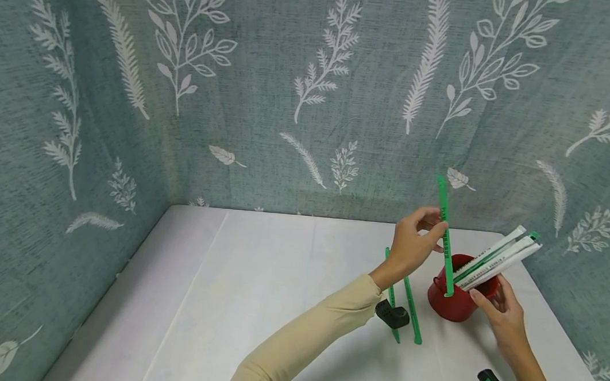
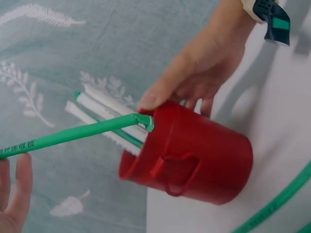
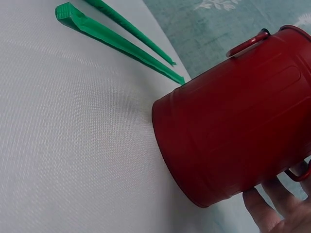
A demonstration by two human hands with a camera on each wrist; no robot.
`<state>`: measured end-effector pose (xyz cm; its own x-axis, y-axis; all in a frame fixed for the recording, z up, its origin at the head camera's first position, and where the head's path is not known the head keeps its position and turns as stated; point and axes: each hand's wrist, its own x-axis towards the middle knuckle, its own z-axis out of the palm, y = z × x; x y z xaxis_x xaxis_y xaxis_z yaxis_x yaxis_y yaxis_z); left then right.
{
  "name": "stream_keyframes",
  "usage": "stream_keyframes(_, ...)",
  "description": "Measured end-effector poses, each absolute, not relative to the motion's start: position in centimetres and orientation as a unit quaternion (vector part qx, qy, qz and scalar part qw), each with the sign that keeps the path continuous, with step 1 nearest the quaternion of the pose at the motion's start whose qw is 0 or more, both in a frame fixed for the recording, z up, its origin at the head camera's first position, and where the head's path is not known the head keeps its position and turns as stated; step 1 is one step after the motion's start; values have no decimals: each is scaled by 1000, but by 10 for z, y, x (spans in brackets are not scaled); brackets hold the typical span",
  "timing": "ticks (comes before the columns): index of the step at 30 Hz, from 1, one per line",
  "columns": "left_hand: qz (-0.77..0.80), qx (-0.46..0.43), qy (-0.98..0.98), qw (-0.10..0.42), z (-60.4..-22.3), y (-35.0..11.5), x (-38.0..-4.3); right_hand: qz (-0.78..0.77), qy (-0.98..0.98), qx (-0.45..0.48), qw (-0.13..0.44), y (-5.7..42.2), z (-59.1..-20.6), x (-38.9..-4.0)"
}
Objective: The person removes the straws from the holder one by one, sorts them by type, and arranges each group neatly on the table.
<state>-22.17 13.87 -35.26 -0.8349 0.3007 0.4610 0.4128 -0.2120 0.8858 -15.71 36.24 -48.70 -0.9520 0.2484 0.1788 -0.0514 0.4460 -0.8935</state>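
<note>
My left hand (image 1: 416,236) pinches a green wrapped straw (image 1: 444,221) between thumb and fingers, holding it nearly upright. The straw's lower end overlaps the near rim of a small red bucket (image 1: 451,307); whether they touch, I cannot tell. Around the bucket's right side, my right hand (image 1: 505,316) grips it, thumb at the rim. In the left wrist view the bucket's wire handle (image 2: 177,174) shows. Several white wrapped straws (image 1: 505,264) and some green ones lean to the right out of the bucket. Their lower ends are hidden inside it.
Two more green wrapped straws (image 1: 413,311) lie on the white table (image 1: 258,291), left of the bucket and partly behind the left wrist. A grey-green curtain (image 1: 257,119) with a white leaf pattern hangs behind and beside the table. Each wrist wears a black device (image 1: 393,315).
</note>
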Motion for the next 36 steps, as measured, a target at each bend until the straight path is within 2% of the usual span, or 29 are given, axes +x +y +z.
stream_keyframes(5, -730, -273, -625, 23, -353, 129, -219, 521, -839, -54, 149, 364, -488, -156)
stream_keyframes(13, -744, -254, -618, 0, -388, 136, -242, 521, -839, -35, 155, 365, -490, -154)
stream_keyframes(36, -744, -210, -634, -31, -412, 118, -245, 528, -836, -32, 147, 365, -489, -157)
